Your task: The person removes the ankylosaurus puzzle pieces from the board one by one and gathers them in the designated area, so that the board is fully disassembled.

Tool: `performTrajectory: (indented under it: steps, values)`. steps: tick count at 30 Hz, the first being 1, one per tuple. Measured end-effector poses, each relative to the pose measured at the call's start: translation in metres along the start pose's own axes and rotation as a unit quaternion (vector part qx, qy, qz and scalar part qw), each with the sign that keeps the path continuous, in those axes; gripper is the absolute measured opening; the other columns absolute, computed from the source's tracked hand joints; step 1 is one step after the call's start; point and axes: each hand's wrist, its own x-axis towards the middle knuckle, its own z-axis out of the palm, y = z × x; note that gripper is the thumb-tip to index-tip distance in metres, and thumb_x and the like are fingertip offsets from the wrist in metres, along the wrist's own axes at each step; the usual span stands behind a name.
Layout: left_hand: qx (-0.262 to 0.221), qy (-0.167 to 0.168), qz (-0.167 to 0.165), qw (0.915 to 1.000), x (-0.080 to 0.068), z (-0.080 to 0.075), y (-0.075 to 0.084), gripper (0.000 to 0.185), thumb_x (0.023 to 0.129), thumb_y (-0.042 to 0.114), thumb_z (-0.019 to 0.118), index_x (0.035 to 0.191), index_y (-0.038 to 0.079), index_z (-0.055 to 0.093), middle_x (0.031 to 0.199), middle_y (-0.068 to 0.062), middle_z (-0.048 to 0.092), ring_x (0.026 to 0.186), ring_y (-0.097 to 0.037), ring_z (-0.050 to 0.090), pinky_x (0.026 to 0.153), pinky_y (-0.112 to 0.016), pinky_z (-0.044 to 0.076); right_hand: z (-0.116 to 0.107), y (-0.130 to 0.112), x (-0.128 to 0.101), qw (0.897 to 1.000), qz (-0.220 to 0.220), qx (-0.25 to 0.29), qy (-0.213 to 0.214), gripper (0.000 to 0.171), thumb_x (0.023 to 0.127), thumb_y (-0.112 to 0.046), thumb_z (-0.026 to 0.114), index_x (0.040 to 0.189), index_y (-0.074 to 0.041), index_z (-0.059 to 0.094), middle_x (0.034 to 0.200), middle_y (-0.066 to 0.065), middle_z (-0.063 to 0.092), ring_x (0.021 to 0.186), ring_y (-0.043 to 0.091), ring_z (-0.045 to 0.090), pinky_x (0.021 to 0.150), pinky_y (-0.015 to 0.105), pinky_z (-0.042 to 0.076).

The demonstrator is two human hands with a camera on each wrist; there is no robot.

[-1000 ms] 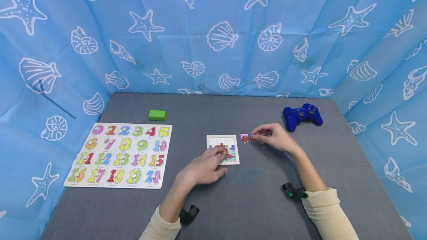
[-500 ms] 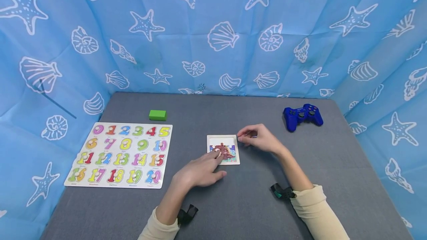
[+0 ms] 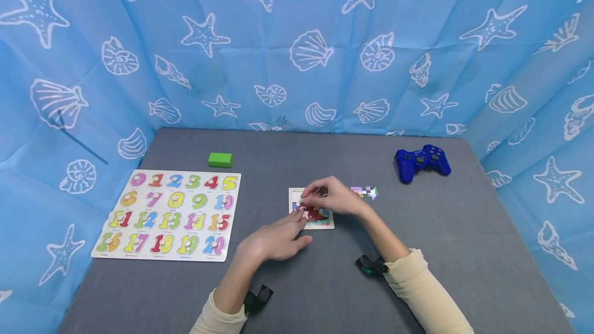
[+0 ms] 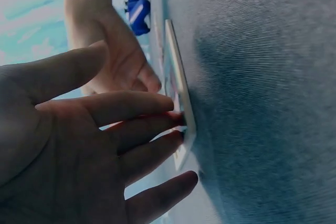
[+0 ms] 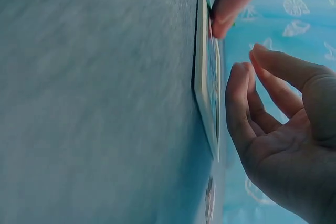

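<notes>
Sleeves: two cream sleeves are showing at the bottom centre of the head view, each wrist wearing one dark strap.
Left hand: the left hand [image 3: 277, 239] is lying just below the centre of the frame, fingers stretched out straight, and its fingertips [image 4: 177, 120] are pressing on the near left corner of the small square white-framed picture puzzle [image 3: 312, 208].
Right hand: the right hand [image 3: 335, 197] is hovering over the upper part of that puzzle with fingers bent downward; I cannot tell whether it is pinching a piece, as the wrist view is showing only curved fingers [image 5: 242, 106] close to the board.
Puzzle: one board is lying flat on the grey table [image 3: 325, 282] at the centre of the frame, with red and blue picture parts showing between the two hands.
Loose pieces: a small cluster of loose colourful puzzle pieces [image 3: 364, 191] is sitting just right of the right hand; their count is too small to tell.
Number board: one white wooden number board with coloured numerals [image 3: 169, 215] is lying at the left of the frame, showing twenty-one numerals from 0 to 20.
Block: one green rectangular block [image 3: 220, 159] is resting above the number board.
Controller: one blue game controller [image 3: 422, 161] is sitting at the upper right of the table.
</notes>
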Motion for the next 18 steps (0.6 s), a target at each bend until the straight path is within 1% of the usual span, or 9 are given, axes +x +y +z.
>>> performTrajectory:
  steps: [3,7,10,13,18]
  values:
    - [-0.012,0.003,0.005,0.9999,-0.001,0.004,-0.002,0.063,0.101,0.046,0.040,0.153,0.011,0.029,0.165,-0.002,0.013,0.153,-0.018,0.014,0.119,-0.056,0.026,0.006,-0.002,0.009,1.000,0.003,-0.005,-0.015,0.015,0.091,-0.014,0.066,0.103,-0.009,0.072,0.092,0.005,0.074,0.074,0.021,0.065,0.064,0.023,0.054]
    - [-0.026,0.011,0.006,0.9996,-0.003,0.013,-0.005,0.067,0.101,0.050,0.038,0.154,0.012,0.023,0.165,-0.002,0.009,0.154,-0.017,0.007,0.123,-0.051,0.018,0.013,-0.005,0.018,0.999,0.020,-0.019,-0.029,0.014,0.090,-0.018,0.069,0.101,-0.010,0.073,0.089,0.005,0.074,0.070,0.015,0.064,0.064,0.023,0.054]
    - [-0.026,0.029,0.013,0.9992,-0.006,0.022,-0.008,0.071,0.101,0.053,0.036,0.155,0.012,0.019,0.166,-0.001,0.007,0.154,-0.018,0.003,0.124,-0.051,0.015,0.015,-0.006,0.022,0.999,0.037,-0.026,-0.029,0.013,0.089,-0.019,0.070,0.098,-0.010,0.074,0.082,0.005,0.073,0.065,0.011,0.062,0.062,0.024,0.054]
    - [-0.023,0.049,0.019,0.9983,-0.008,0.031,-0.010,0.072,0.100,0.054,0.036,0.155,0.012,0.018,0.166,-0.001,0.005,0.154,-0.019,0.003,0.124,-0.053,0.013,0.016,-0.006,0.025,0.998,0.052,-0.027,-0.027,0.011,0.088,-0.018,0.071,0.096,-0.010,0.074,0.078,0.005,0.072,0.061,0.011,0.062,0.058,0.025,0.053]
    - [-0.022,0.072,0.015,0.9971,-0.012,0.039,-0.009,0.072,0.100,0.054,0.037,0.155,0.011,0.019,0.166,-0.002,0.006,0.154,-0.019,0.004,0.124,-0.054,0.012,0.018,-0.005,0.027,0.997,0.063,-0.040,-0.025,0.009,0.086,-0.017,0.073,0.093,-0.012,0.075,0.073,0.003,0.069,0.059,0.008,0.058,0.054,0.023,0.049]
